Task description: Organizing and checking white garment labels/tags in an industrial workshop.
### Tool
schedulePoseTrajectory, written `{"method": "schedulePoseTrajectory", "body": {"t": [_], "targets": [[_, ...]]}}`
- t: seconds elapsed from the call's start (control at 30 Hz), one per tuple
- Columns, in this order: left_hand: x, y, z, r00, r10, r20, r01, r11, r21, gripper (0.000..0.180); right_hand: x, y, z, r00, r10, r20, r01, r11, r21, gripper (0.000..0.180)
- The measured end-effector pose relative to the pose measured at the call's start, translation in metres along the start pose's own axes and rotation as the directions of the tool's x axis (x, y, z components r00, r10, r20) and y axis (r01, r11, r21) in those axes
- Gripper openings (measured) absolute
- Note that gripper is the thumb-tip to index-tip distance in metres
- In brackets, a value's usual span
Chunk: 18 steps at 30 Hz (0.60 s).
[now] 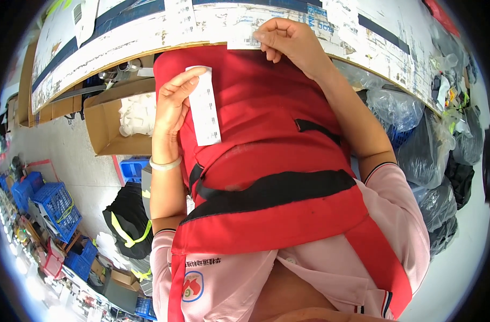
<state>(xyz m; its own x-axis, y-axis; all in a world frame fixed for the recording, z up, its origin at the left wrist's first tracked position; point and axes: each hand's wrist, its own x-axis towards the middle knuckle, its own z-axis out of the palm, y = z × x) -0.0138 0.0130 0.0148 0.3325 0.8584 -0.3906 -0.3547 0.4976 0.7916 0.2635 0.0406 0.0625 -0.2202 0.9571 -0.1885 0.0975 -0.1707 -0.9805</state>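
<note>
Between the thumb and fingers of my left hand (175, 102) is the top end of a white strip of labels (206, 115). The strip hangs down in front of my red apron (261, 107), with small dark print along one side. My right hand (296, 45), fingers closed in a pinch, grips the right edge of a white printed label (242, 36). That label lies over the near edge of the worn white table (132, 45). More printed labels (179, 16) rest on the tabletop farther left.
Under the table at left stands an open cardboard box (102, 126) holding white pieces. Blue plastic crates (57, 206) and a black bag (127, 220) are on the floor at left. Filled clear plastic bags (424, 155) pile up at right.
</note>
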Motion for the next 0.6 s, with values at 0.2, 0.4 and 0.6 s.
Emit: {"method": "schedulePoseTrajectory", "body": {"t": [0.2, 0.4, 0.6], "targets": [[-0.004, 0.013, 0.033, 0.996, 0.073, 0.050, -0.081, 0.979, 0.186, 0.020, -0.014, -0.011, 0.021, 0.986, 0.003, 0.167, 0.005, 0.999, -0.049, 0.016], [-0.012, 0.006, 0.035, 0.982, 0.182, -0.053, -0.173, 0.973, 0.151, 0.013, -0.017, -0.006, 0.021, 1.000, 0.003, -0.026, -0.003, 1.000, -0.004, 0.032], [-0.014, 0.004, 0.043, 0.989, 0.138, -0.049, -0.130, 0.983, 0.133, 0.012, -0.020, 0.003, 0.023, 1.000, -0.006, -0.003, 0.006, 0.994, 0.109, 0.029]]}}
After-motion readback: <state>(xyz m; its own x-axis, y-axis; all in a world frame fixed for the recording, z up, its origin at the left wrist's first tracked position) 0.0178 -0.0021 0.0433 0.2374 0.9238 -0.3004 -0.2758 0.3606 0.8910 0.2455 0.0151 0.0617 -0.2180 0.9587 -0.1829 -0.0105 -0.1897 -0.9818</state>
